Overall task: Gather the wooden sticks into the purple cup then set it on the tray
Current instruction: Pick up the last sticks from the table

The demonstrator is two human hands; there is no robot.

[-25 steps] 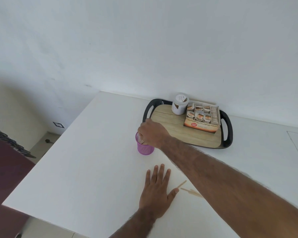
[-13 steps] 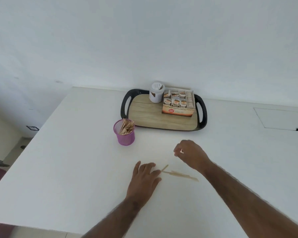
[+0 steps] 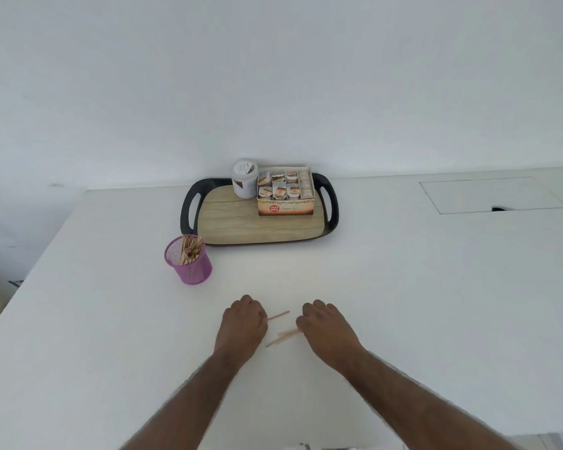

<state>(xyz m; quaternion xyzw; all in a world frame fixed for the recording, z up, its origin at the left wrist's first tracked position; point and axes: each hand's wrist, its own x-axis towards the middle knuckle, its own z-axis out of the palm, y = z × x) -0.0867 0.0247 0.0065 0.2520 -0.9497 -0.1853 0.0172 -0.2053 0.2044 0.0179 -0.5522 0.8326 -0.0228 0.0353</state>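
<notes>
Few loose sticks (image 3: 281, 335) lie on the bench (image 3: 403, 287) between both hands, long axes slanting up-right. Left hand (image 3: 243, 323) curled, pinching one stick's end; right hand (image 3: 325, 326) curled over the others' ends, grasp unclear.

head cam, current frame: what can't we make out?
- Fingertips of the left hand and right hand: curled under, so the grip on the loose wooden sticks is hidden.
- Stick count in the purple cup: too small.
- Box print on the tray: too small, blurred.
</notes>
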